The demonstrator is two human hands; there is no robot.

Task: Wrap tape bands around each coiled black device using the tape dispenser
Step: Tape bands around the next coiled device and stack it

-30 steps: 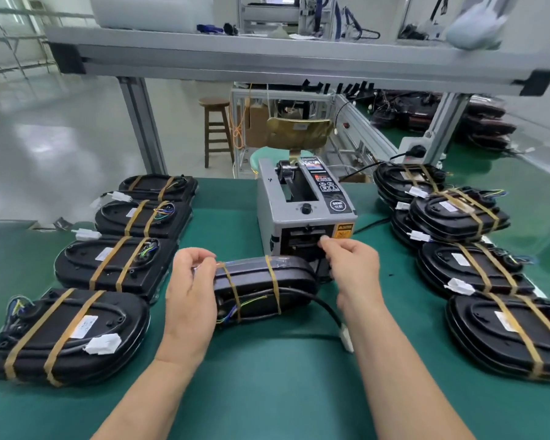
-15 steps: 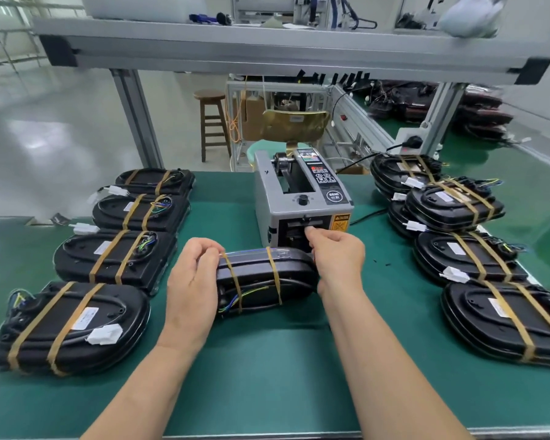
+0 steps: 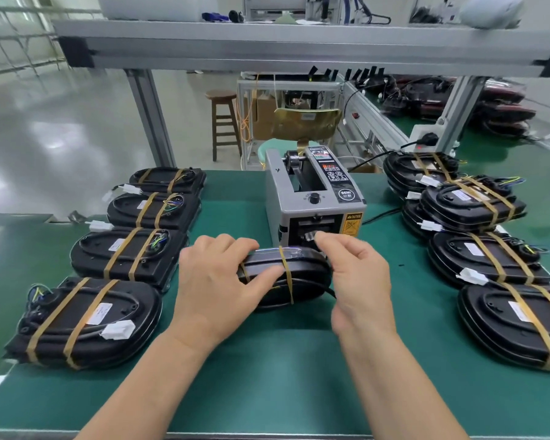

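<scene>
Four finished devices lie flat in a row along the left of the green bench, each crossed by two tan tape bands and carrying a small white label too small to read.

At the middle, just in front of the tape dispenser, the black device being worked on stands on its long edge. It is a flat, oval, glossy housing. Its long axis runs left to right, parallel to the bench's front edge. Two tan bands circle it crosswise, and a black cable leaves its right end. The left hand steadies it: the grip is closed over the top edge, with the thumb laid across the near face.

The grey dispenser bears a round black badge reading "SEMI" and a yellow "CAUTION" sticker beside its mouth. The right hand reaches to that mouth, fingers curled, index tip at a short tape strip. I cannot tell whether its grip pinches the strip.

On the right, more banded devices lie overlapping in a pile.
</scene>
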